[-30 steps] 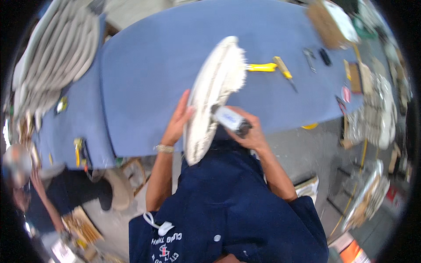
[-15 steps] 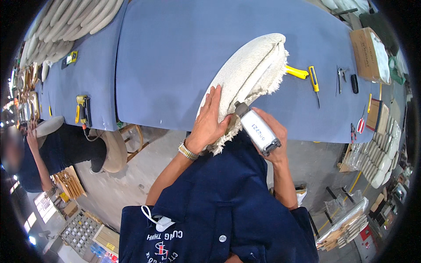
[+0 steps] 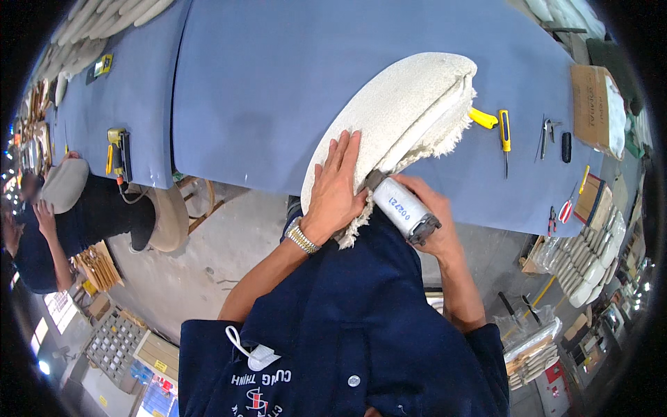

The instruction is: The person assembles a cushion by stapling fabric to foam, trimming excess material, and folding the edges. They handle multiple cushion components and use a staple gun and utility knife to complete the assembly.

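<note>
Fingers of the left hand [image 3: 335, 198] lie extended and nearly flat on the cream cushion [image 3: 399, 97] as I watch through the head camera, pressing its face without closing around it. On the right hand [image 3: 440, 221] I see the fingers wrapped around a silver power tool [image 3: 404, 207] with dark ends; its nose meets the cushion's frayed edge, just beside the left thumb. I cannot tell whether the trigger is pressed.

The cushion slants from the person's dark shirt [image 3: 333, 306] up over the blue table [image 3: 243, 104], its ragged border facing right. Just beside that border I make out a yellow handle [image 3: 484, 118], partly hidden, then a yellow screwdriver [image 3: 505, 132]. Farther right stands a cardboard box [image 3: 589, 108]. Well off to the left, past a dark gap, lies a yellow-and-black tool [image 3: 119, 154], near a co-worker holding a pale pad [image 3: 66, 186].
</note>
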Demonstrator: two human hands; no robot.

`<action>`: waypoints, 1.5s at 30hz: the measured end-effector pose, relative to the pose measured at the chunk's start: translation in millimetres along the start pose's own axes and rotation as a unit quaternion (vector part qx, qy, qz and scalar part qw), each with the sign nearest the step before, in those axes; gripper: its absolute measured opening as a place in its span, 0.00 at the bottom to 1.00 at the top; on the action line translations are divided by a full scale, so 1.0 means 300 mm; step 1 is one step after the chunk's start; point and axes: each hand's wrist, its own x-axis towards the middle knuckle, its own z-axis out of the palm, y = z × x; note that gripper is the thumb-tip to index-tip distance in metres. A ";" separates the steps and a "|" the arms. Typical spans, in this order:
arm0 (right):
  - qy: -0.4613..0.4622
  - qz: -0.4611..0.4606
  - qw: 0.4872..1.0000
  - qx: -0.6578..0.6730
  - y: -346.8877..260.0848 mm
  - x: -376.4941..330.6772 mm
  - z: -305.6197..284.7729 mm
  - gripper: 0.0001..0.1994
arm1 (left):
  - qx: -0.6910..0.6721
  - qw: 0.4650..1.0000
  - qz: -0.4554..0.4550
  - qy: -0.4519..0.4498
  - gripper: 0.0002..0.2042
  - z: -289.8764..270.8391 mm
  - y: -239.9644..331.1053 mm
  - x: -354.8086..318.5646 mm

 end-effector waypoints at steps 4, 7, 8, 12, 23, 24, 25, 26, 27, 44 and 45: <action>0.003 0.006 1.000 -0.024 0.022 -0.008 0.021 0.30 | 0.009 0.999 -0.031 0.000 0.53 -0.007 0.020 -0.001; 0.039 -0.044 0.997 -0.045 0.045 -0.033 0.033 0.30 | -0.011 1.000 -0.025 0.005 0.52 -0.018 0.014 0.002; 0.035 -0.049 0.998 -0.035 0.053 -0.040 0.038 0.30 | -0.017 1.000 -0.020 0.010 0.52 -0.017 0.008 0.000; 0.023 -0.054 0.998 -0.015 0.051 -0.042 0.036 0.29 | -0.037 0.999 -0.007 0.020 0.51 -0.012 -0.002 0.002; 0.023 -0.002 0.999 -0.025 0.014 -0.023 0.070 0.27 | -0.093 0.988 0.055 -0.114 0.61 -0.086 -0.078 0.020; 0.043 -0.011 0.999 -0.032 0.020 -0.033 0.088 0.27 | -0.175 0.975 0.060 -0.124 0.60 -0.111 -0.129 0.021; 0.061 -0.025 0.997 -0.042 0.026 -0.033 0.098 0.27 | -0.254 0.956 0.067 -0.127 0.60 -0.118 -0.190 0.027; 0.060 -0.044 0.996 -0.048 0.029 -0.034 0.105 0.27 | -0.332 0.931 0.076 -0.130 0.59 -0.104 -0.236 0.019; 0.058 -0.064 0.995 -0.057 0.034 -0.030 0.106 0.27 | -0.246 0.958 0.083 -0.120 0.59 -0.052 -0.274 -0.007; 0.042 -0.067 0.995 -0.057 0.052 -0.083 0.099 0.27 | 0.024 0.998 -0.050 -0.018 0.52 -0.038 -0.032 -0.093; 0.034 -0.062 0.996 -0.062 0.050 -0.079 0.096 0.27 | 0.019 0.998 -0.050 -0.018 0.52 -0.037 -0.030 -0.094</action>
